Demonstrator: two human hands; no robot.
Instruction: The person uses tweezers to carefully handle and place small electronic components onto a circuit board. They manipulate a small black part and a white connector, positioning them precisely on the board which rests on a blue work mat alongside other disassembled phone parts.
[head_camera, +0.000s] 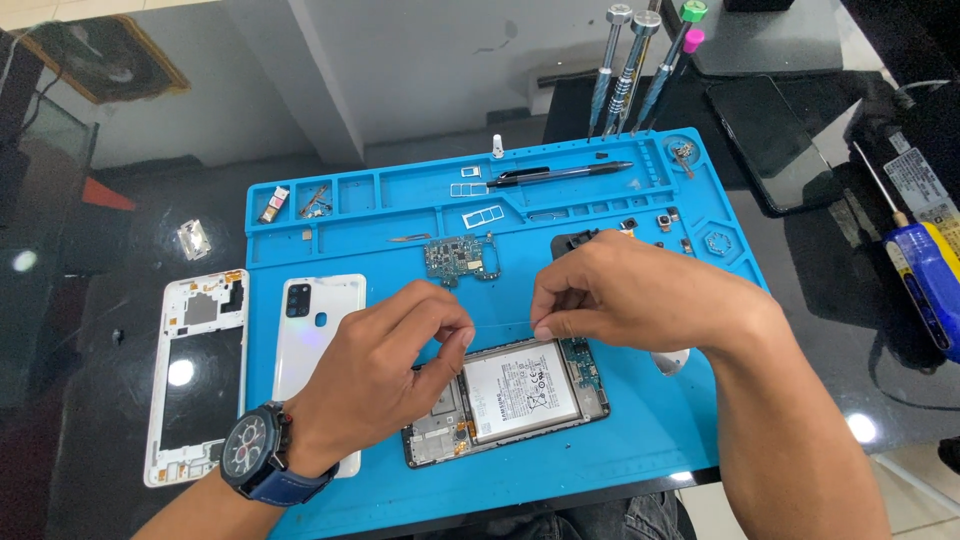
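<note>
Opened phone (520, 395) on blue mat (640, 440): left hand (385, 375) and right hand (625, 295) pinched shut, contents too small to tell; best worked gently, low.

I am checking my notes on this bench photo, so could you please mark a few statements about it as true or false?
1. Both hands work above the opened phone on the blue mat. True.
2. The left hand wears a wristwatch. True.
3. The white back cover lies off the mat, on the black table. False: it lies on the mat; the white middle frame lies on the black table.
4. The right hand holds a screwdriver. False: its fingertips are pinched together with no tool visible; the screwdrivers stand at the mat's far edge.
5. A loose circuit board lies on the mat beyond the hands. True.
</note>
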